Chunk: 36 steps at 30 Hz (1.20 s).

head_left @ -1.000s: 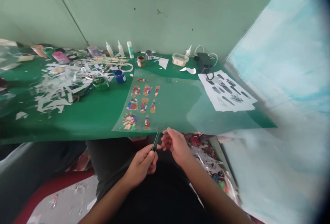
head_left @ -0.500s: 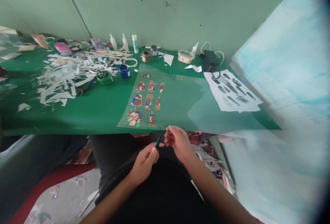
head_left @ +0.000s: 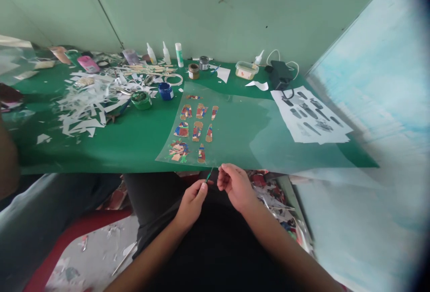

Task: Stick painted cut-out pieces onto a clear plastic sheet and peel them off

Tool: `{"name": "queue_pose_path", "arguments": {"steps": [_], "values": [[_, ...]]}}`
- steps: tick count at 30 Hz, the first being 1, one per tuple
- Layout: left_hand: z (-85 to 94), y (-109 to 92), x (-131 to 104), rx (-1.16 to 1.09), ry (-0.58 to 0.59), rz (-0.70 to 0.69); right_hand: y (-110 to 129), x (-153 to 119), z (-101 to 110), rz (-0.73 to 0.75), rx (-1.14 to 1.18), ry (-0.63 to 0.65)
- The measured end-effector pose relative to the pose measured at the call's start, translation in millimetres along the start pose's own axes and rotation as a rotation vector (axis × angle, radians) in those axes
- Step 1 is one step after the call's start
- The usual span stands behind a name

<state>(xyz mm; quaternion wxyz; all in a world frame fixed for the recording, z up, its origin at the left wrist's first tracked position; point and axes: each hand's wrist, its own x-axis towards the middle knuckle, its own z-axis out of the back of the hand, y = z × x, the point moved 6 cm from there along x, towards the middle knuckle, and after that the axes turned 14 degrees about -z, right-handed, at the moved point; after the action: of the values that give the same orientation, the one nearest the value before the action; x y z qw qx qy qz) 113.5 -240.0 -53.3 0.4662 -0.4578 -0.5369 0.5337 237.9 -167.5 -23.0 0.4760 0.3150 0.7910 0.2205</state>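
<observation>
While both hands hover just below the near edge of the green table (head_left: 134, 148), the left hand (head_left: 192, 202) pinches a thin green stick-like tool (head_left: 209, 175) between thumb and fingertips — whether it is a brush, a pick or a pencil cannot be told. Its tip points up toward the table edge. The right hand (head_left: 236, 186) sits just beside it, fingers curled inward close to the tool's upper end; whether they grip anything is too small to tell.

Directly above the hands lies a clear plastic sheet (head_left: 248, 135) bearing two rows of small painted cut-outs (head_left: 195, 128) in red, blue and gold. To the right rests a white printed page (head_left: 312, 119) with dark grey shapes; no writing on it can be read. Behind the sheet stand a blue paint pot (head_left: 165, 91), a green paint pot (head_left: 141, 100), two small brown and grey jars (head_left: 198, 67), three white glue bottles (head_left: 165, 53) and a lidded plastic tub (head_left: 247, 70) — none with a legible label. A black power adapter (head_left: 278, 75) with a white cable sits at the back, and white paper scraps (head_left: 87, 108) litter the left side of the table
</observation>
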Motion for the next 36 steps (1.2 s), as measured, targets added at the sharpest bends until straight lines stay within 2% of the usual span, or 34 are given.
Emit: {"name": "queue_pose_path", "arguments": {"steps": [16, 25, 36], "values": [[-12.0, 3.6, -1.6, -0.053, 0.129, -0.002, -1.1, -11.9, -8.9, 0.019, -0.05, 0.003], [-11.0, 9.2, -6.5, -0.068, 0.138, 0.005, -4.6, -7.9, -6.0, 0.04, -0.051, 0.013], [-8.3, 12.1, -4.4, -0.102, 0.112, -0.033, -9.1, -5.5, -15.9, -0.005, -0.061, 0.068]]}}
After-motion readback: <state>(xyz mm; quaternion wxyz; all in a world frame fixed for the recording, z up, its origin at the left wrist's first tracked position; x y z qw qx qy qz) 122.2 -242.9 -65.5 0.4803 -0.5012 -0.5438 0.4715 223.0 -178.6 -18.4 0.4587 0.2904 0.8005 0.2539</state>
